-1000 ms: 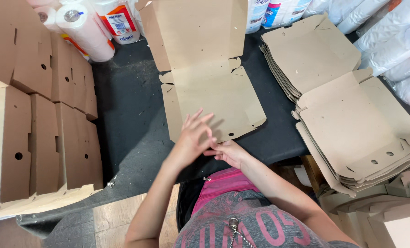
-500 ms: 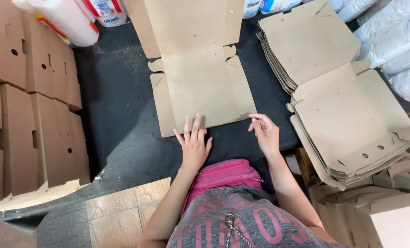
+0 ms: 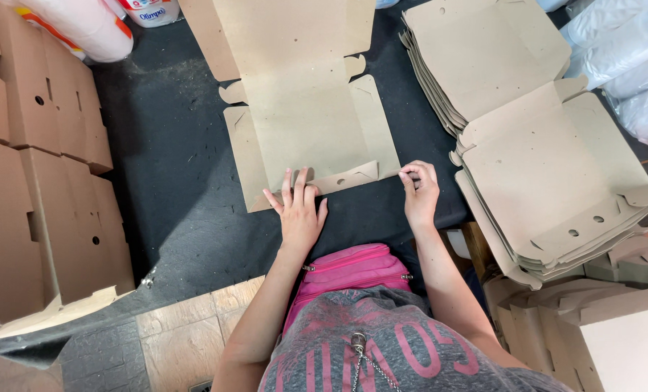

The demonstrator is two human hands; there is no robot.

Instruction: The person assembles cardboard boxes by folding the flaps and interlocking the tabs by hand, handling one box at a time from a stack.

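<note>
cardboard box blank (image 3: 306,120) lies flat on the black table (image 3: 171,196) in front of me, still mostly unfolded. going left to right: finished folded boxes (image 3: 37,181) are stacked along the left edge of the table, so i judge part of the batch is done. my left hand (image 3: 298,210) rests palm down with fingers spread flat on the blank's near edge, gripping nothing, just pinning it. beside it the front flap (image 3: 345,176), the one with small holes, is lifted a little. my right hand (image 3: 420,190) pinches that flap's right end between curled fingers and thumb. i'd say this box is barely begun: one flap raised, the side walls and lid flat. to the right, a pile of flat blanks (image 3: 549,167) waits unfolded.
</note>
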